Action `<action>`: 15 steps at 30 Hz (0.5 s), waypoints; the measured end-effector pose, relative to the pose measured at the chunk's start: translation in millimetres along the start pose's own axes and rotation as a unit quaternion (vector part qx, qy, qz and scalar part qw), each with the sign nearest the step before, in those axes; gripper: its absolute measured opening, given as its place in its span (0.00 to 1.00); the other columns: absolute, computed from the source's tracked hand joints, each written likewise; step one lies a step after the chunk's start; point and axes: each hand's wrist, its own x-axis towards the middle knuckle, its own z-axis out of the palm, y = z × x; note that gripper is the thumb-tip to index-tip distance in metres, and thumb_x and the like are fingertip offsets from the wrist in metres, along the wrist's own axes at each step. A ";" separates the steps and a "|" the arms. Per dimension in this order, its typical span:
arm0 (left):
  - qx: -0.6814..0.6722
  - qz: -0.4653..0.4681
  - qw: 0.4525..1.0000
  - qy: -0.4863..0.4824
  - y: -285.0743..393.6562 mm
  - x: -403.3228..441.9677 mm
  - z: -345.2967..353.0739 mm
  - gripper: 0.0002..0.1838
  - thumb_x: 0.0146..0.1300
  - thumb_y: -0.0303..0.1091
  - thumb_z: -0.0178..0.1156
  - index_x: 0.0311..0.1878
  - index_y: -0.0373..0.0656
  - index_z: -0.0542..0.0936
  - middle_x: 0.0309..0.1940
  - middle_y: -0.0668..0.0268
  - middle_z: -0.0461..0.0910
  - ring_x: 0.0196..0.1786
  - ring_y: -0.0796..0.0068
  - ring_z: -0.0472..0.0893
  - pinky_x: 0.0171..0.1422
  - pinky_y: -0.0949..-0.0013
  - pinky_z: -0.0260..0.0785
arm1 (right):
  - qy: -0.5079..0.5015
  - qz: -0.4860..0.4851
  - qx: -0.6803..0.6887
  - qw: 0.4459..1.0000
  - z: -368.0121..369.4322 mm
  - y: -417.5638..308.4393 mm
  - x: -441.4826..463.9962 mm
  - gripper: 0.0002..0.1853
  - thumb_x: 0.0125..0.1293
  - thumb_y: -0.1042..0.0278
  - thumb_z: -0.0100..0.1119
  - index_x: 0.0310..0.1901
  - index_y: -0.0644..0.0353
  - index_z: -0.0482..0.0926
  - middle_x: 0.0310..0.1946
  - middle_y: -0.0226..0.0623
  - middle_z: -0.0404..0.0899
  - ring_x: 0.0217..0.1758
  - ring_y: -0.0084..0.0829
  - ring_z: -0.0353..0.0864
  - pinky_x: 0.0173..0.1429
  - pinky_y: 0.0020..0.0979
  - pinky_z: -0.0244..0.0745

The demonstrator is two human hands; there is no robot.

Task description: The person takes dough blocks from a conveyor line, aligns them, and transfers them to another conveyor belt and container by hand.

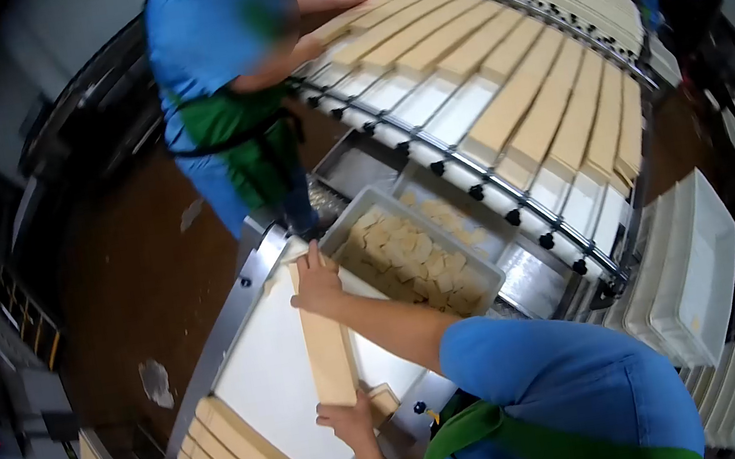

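Observation:
A long cream-coloured block (329, 354), which looks like dough or stacked thin sheets, lies on a white work surface (261, 378). My right hand (313, 280) is closed over its far end, beside the grey bin. At the near end, my left hand (348, 419) grips the block with its fingers wrapped about the edge. Close to the left hand is a short cream piece (381, 403), partly covered. Several similar blocks (249, 451) lie side by side further down the same surface.
A grey bin (363, 200) of loose flat cream pieces stands beyond the work surface. Behind it, a white conveyor (454, 107) carries rows of blocks. A co-worker (223, 89) in blue with a green apron stands there, arms over the conveyor. Stacked white trays (702, 274) stand at right.

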 end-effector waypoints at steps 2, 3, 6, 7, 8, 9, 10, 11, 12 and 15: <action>-0.026 0.034 0.998 0.045 25.9 -5.2 9.1 0.41 0.45 0.42 0.71 0.56 0.34 0.58 0.49 0.43 0.62 0.54 0.42 0.68 0.54 0.47 0.70 | 0.044 0.042 0.116 0.991 -14.1 21.9 -0.3 0.49 0.47 0.49 0.66 0.67 0.62 0.53 0.72 0.58 0.40 0.69 0.54 0.60 0.66 0.43 0.64; -0.060 0.049 0.993 0.092 37.0 -9.9 11.9 0.40 0.45 0.39 0.71 0.55 0.34 0.59 0.48 0.44 0.62 0.56 0.43 0.66 0.54 0.47 0.69 | 0.051 0.047 0.123 0.990 -24.2 37.1 2.2 0.49 0.47 0.49 0.66 0.67 0.62 0.53 0.72 0.58 0.40 0.69 0.54 0.60 0.66 0.43 0.64; -0.146 0.121 0.977 0.093 87.6 -14.4 22.3 0.40 0.46 0.34 0.68 0.61 0.35 0.59 0.54 0.44 0.57 0.59 0.44 0.62 0.61 0.50 0.65 | 0.197 0.038 0.257 0.945 -71.4 104.9 -2.4 0.45 0.48 0.55 0.65 0.65 0.64 0.54 0.61 0.57 0.55 0.61 0.58 0.66 0.63 0.48 0.67; -0.186 0.163 0.964 0.098 107.1 -16.0 28.0 0.41 0.47 0.33 0.68 0.63 0.36 0.58 0.57 0.44 0.55 0.59 0.45 0.62 0.63 0.52 0.63 | 0.201 0.042 0.294 0.933 -96.6 127.0 -5.6 0.46 0.48 0.54 0.66 0.65 0.62 0.53 0.62 0.57 0.55 0.59 0.62 0.67 0.62 0.52 0.66; -0.214 0.184 0.956 0.086 137.5 -22.9 27.3 0.42 0.48 0.31 0.67 0.66 0.39 0.58 0.63 0.43 0.49 0.62 0.43 0.60 0.67 0.54 0.58 | 0.264 0.044 0.283 0.921 -112.9 149.8 -3.2 0.45 0.48 0.53 0.66 0.64 0.62 0.54 0.60 0.58 0.57 0.55 0.63 0.69 0.58 0.53 0.69; -0.215 0.186 0.955 0.086 160.9 -22.9 34.1 0.42 0.48 0.31 0.67 0.66 0.39 0.58 0.63 0.43 0.49 0.62 0.43 0.60 0.67 0.54 0.58 | 0.289 0.041 0.286 0.912 -137.9 171.2 -3.5 0.44 0.49 0.52 0.66 0.63 0.62 0.55 0.58 0.58 0.59 0.55 0.63 0.70 0.57 0.52 0.70; -0.174 0.253 0.944 0.116 182.7 -22.1 40.1 0.41 0.49 0.29 0.66 0.67 0.39 0.58 0.64 0.42 0.46 0.62 0.42 0.61 0.67 0.53 0.58 | 0.305 0.061 0.292 0.904 -162.8 190.9 -2.6 0.44 0.50 0.51 0.65 0.63 0.62 0.55 0.58 0.57 0.59 0.54 0.61 0.72 0.57 0.51 0.71; -0.134 0.320 0.926 0.148 205.8 -20.8 46.5 0.41 0.50 0.27 0.65 0.68 0.40 0.58 0.66 0.40 0.44 0.62 0.40 0.62 0.67 0.52 0.58 | 0.308 0.070 0.321 0.893 -186.0 211.7 0.1 0.42 0.51 0.50 0.64 0.62 0.62 0.55 0.58 0.58 0.60 0.55 0.59 0.72 0.58 0.49 0.71; -0.137 0.323 0.925 0.148 232.6 -20.6 53.2 0.41 0.50 0.27 0.65 0.68 0.40 0.58 0.66 0.40 0.44 0.62 0.40 0.62 0.67 0.52 0.58 | 0.343 0.071 0.297 0.888 -198.4 239.4 16.8 0.43 0.51 0.49 0.63 0.63 0.62 0.54 0.58 0.57 0.60 0.55 0.58 0.72 0.58 0.48 0.72; -0.218 0.378 0.895 0.096 299.0 -14.9 65.7 0.41 0.49 0.27 0.67 0.68 0.40 0.61 0.67 0.42 0.46 0.68 0.44 0.57 0.71 0.57 0.52 | 0.358 0.147 0.291 0.875 -246.3 290.1 38.9 0.44 0.53 0.43 0.59 0.64 0.63 0.56 0.58 0.55 0.64 0.56 0.56 0.73 0.58 0.48 0.72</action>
